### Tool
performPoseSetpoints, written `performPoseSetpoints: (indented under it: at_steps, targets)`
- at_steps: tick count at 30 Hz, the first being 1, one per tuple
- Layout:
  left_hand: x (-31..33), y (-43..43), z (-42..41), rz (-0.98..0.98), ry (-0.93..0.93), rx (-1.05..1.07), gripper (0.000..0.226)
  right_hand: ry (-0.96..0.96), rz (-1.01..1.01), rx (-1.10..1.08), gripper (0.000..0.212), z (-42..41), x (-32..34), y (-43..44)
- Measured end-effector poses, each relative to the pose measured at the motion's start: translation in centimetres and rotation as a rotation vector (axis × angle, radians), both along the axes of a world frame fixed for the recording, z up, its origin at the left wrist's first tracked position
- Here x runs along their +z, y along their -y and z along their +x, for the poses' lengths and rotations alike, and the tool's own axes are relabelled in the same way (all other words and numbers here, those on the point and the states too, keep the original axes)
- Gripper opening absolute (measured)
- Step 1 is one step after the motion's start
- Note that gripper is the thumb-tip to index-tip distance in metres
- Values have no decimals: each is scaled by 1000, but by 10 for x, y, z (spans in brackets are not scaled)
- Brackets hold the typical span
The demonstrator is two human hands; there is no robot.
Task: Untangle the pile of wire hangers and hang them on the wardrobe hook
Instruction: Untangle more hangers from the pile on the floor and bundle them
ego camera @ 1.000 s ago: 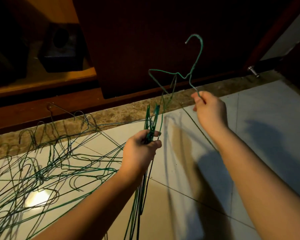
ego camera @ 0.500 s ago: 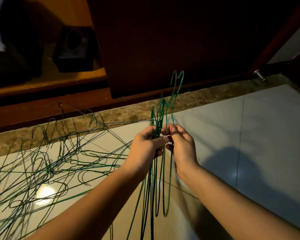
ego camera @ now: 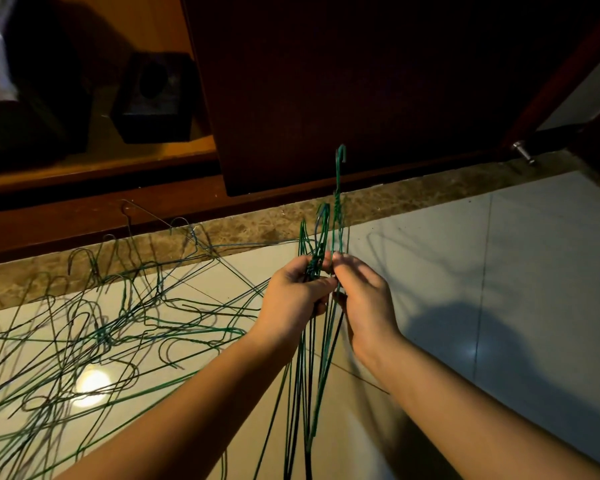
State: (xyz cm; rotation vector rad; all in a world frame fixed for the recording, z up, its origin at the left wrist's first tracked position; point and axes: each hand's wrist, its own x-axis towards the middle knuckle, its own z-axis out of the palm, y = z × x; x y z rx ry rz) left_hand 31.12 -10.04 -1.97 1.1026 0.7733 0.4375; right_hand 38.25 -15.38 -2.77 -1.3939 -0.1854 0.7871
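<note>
A tangled pile of green wire hangers (ego camera: 94, 327) lies spread on the tiled floor at the left. My left hand (ego camera: 297, 292) grips a bundle of several green hangers (ego camera: 314, 375) near their necks, with their bodies hanging down between my forearms. My right hand (ego camera: 364, 299) is pressed against the left one, fingers pinching one green hanger (ego camera: 338, 188) whose hook sticks up above the rest, in front of the dark wardrobe door. No wardrobe hook shows in this view.
The dark brown wardrobe door (ego camera: 343, 81) stands open ahead, with a metal knob (ego camera: 523, 152) at the right. A lit shelf holds a black box (ego camera: 153, 98) at the upper left. A marble threshold strip (ego camera: 222, 237) borders the floor tiles (ego camera: 482, 271).
A second ago my right hand held one hanger out to the right, apart from the bundle. It has brought that hanger in against the bundle, and both hands now meet.
</note>
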Motion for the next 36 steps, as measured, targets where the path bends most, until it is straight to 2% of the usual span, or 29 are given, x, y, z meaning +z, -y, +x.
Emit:
performPoseSetpoints:
  at_steps: [6, 9, 13, 16, 21, 24, 26, 28, 31, 34, 36]
  targets:
    - [0, -2, 1, 6, -42, -26, 14, 140, -81, 78, 24, 12, 2, -1]
    - [3, -10, -4, -13, -31, 60, 14, 193, -130, 82, 12, 23, 1, 2]
    - [10, -31, -12, -41, 49, 169, 12, 300, -186, 117, 7, 42, 0, 7]
    - [17, -38, -9, -32, 88, 153, 11, 419, -233, 223, 15, 46, 0, 4]
    - [20, -38, -2, -43, 105, 111, 11, 451, -222, 391, 15, 30, 3, 0]
    - [16, -39, -2, -45, 141, 105, 30, 539, -244, 463, 13, 26, -1, 1]
    - [15, -39, -3, -48, 169, 119, 35, 607, -243, 481, 12, 26, -5, 1]
    - [14, -39, -4, -51, 188, 149, 34, 677, -230, 502, 14, 24, -6, 0]
    - [12, -41, -4, -63, 198, 170, 23, 774, -199, 536, 32, 22, -6, -1]
    - [8, -45, -7, -85, 181, 191, 23, 879, -215, 575, 34, 23, -9, -5]
    - [7, -48, -13, -73, 166, 188, 25, 882, -234, 613, 36, 21, -14, -8]
